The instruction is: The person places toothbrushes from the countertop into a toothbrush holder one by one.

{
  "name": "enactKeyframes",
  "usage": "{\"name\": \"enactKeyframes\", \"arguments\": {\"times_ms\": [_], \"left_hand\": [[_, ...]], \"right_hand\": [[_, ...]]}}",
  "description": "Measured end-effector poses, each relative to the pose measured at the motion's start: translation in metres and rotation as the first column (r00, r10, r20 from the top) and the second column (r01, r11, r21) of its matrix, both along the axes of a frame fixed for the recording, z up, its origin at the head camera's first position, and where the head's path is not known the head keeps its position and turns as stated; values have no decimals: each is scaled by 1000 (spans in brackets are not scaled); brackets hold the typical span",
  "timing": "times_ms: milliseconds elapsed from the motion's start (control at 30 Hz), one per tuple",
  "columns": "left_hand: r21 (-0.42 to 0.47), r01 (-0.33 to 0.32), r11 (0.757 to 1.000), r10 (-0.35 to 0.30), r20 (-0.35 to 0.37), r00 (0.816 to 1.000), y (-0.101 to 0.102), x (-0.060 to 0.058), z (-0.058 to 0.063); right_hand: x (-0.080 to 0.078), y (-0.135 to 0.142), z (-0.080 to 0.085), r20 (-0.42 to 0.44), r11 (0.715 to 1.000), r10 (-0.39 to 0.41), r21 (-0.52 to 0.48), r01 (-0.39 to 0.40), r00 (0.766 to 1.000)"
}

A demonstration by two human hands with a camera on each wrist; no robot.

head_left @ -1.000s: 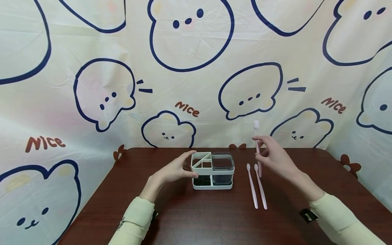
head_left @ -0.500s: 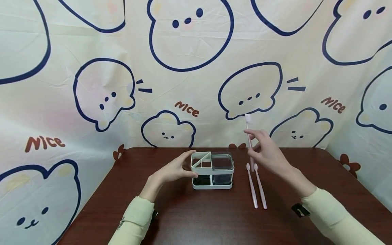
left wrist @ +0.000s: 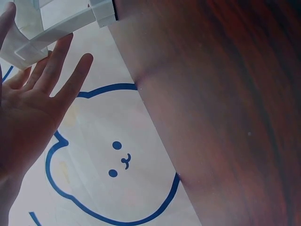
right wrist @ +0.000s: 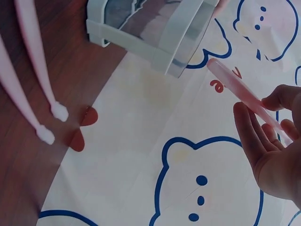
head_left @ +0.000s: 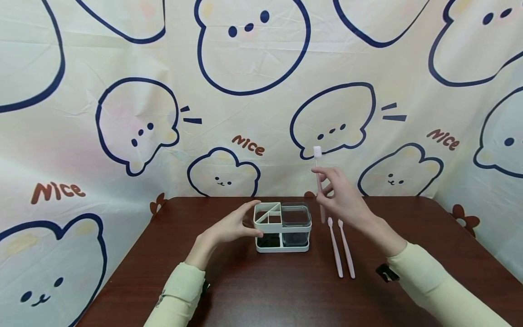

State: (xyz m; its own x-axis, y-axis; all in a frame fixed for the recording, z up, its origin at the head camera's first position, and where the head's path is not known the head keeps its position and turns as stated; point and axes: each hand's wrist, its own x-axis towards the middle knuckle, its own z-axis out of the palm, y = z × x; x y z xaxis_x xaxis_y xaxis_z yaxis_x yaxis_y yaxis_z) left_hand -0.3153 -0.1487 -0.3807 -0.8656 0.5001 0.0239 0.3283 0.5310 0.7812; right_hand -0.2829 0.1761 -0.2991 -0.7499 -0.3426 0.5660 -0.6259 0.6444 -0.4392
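A white toothbrush holder with a clear cup on its right side stands on the table. My left hand holds its left side, thumb at the front and fingers behind; the left wrist view shows the fingers against the holder's white frame. Up in the air to the right, my right hand pinches a pink toothbrush by its handle, bristles up. From the right wrist, the handle's rounded end points toward the holder. Two more pink toothbrushes lie side by side on the table, heads away from me.
The dark brown wooden table ends at a cloth backdrop with cartoon bear outlines, which also hangs along both sides. Light sleeves cover both forearms, with a dark strap piece under the right wrist.
My right hand has moved left with the upright toothbrush, from over the two lying ones to just right of the holder. The left hand and the holder have stayed in place.
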Motion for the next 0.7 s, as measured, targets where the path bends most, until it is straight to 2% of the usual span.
{"name": "enactKeyframes", "arguments": {"times_ms": [467,700], "left_hand": [[6,22,1000,-22,-4,1000,-1,-1,-1],[1,16,1000,-16,-5,1000,-1,0,0]], "right_hand": [[-3,-29,8,-85,998,44,-33,-47,995],[-4,-41,12,-91,994,78,-67,-84,993]]}}
